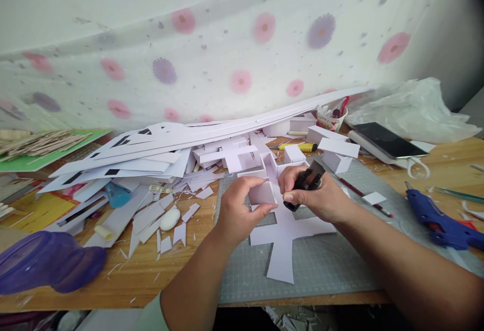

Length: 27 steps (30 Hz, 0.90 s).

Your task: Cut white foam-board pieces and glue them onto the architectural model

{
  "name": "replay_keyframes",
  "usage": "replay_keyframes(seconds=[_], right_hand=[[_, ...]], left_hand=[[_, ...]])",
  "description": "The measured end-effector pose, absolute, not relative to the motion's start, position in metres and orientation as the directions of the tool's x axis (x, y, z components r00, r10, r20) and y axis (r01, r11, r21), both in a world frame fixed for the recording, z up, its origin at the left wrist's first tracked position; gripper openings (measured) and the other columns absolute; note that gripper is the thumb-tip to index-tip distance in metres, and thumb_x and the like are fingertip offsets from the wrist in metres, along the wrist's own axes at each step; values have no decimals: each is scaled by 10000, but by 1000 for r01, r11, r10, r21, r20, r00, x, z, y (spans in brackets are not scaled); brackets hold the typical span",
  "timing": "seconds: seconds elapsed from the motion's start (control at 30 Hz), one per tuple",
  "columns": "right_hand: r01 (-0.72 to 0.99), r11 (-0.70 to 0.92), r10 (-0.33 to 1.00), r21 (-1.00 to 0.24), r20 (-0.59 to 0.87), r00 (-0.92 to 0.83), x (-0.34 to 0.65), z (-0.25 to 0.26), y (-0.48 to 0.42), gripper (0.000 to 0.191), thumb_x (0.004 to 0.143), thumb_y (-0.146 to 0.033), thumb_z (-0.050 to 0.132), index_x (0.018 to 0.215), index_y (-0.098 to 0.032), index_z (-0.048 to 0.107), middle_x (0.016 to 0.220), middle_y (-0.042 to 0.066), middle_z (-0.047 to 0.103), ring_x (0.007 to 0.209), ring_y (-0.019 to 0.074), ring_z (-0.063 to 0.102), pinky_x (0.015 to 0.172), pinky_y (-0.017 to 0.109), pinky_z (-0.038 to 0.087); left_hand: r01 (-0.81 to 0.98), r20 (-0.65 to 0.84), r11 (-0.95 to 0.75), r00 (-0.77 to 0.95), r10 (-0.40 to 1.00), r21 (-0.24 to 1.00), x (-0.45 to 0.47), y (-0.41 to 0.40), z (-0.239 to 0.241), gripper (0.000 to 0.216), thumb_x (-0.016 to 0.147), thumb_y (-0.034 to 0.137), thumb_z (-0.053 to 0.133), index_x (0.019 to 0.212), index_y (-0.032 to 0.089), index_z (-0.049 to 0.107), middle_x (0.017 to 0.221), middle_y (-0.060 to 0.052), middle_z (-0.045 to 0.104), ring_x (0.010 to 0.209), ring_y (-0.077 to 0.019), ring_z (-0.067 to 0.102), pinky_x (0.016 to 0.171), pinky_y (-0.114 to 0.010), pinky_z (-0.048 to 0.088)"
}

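On the gridded grey cutting mat [321, 265], a white cross-shaped cardboard cutout [282, 258] lies with upright walls toward its back. My left hand [238, 202] pinches a small white cardboard piece [260, 193], boxlike, between thumb and fingers at the cutout's left side. Wrapped in the fingers of my right hand [321, 197] is a small black stapler-like tool [308, 182]; its exact kind is unclear. The tool is just right of the white piece, over the cutout, and covers part of it. Whether it touches the cutout cannot be told.
Large white sheets [151, 144] are piled behind, with scraps at left. White boxes [338, 154], a yellow utility knife [302, 147] and a red pencil [365, 197] lie near the mat. A blue glue gun [438, 220] and phone [391, 139] are at right, a purple container [49, 260] at left.
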State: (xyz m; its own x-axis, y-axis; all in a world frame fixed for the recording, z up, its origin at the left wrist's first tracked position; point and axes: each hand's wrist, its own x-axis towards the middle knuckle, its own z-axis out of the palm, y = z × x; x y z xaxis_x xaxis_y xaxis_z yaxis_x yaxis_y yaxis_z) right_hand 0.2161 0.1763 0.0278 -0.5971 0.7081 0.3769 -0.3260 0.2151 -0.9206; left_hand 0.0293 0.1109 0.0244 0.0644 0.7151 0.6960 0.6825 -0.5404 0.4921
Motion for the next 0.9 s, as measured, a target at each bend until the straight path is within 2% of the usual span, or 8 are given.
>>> replay_keyframes(seconds=[0.3,0.53,0.7,0.9], right_hand=[[-317,225,683,-921,381,-624,218,27,176,142,765,-294,751,755,-176,674,700,4,594,594,114,489,536,259,374],[-309,224,675,-924,376,-635,218,28,176,166,789,-335,724,782,-173,689,728,17,623,563,108,491,518,257,387],[-296,263,684,-918,394,-614,217,31,175,163,748,-278,758,701,-177,640,692,-5,573,595,114,497,545,260,380],[-244,291,717,-925,380,-584,216,36,171,261,680,-326,796,636,-179,586,648,-4,551,590,123,485,540,264,388]], left_hand=[[682,683,-530,61,728,504,29,110,25,381,691,303,798,1010,214,610,925,-35,710,849,-196,673,737,-318,547],[682,678,-528,63,732,506,29,111,24,370,705,324,784,1014,215,612,927,-38,711,852,-200,674,739,-324,546],[679,677,-523,53,734,515,29,111,23,385,683,306,802,1005,214,612,923,-35,711,845,-198,674,733,-320,546],[652,658,-511,26,753,560,29,110,25,364,699,337,785,996,214,615,912,-36,710,823,-196,672,721,-323,547]])
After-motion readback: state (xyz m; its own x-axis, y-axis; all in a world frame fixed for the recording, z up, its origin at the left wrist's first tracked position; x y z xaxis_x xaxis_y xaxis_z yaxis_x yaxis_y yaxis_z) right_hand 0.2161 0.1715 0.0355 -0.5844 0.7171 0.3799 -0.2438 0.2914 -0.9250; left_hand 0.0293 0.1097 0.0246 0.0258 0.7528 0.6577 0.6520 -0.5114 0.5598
